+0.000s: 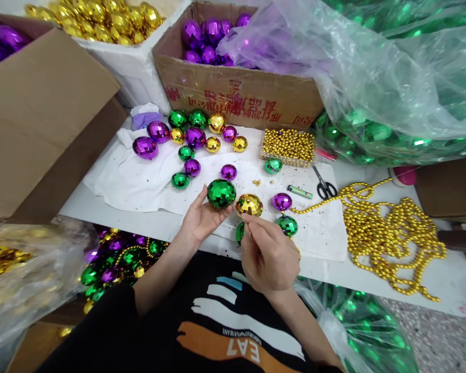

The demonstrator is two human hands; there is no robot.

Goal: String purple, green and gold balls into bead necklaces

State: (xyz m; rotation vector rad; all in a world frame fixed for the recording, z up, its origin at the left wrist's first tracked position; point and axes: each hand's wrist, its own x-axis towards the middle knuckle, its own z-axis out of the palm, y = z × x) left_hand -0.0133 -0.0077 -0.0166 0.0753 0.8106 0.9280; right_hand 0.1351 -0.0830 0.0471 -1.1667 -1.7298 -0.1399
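Note:
In my left hand [202, 220] rests a large green faceted ball [221, 194], held between the thumb and fingertips. My right hand [270, 254] is closed, its fingertips just below a gold faceted ball [249, 205] that sits beside the green one. What the right fingers pinch is hidden or too thin to name. Partly behind that hand is another green ball [239, 233]. Just to the right, a purple ball [281, 201] and a green ball [287, 225] join a gold bead string [314, 207].
Loose balls [195, 138] lie on a white cloth [147, 191]. Further right are a tray of gold beads [288, 146], a green tube [300, 191], scissors [326, 187] and piled bead strings [388, 243]. A cardboard box [236, 98], a foam box [135, 72] and a plastic bag [373, 67] stand behind.

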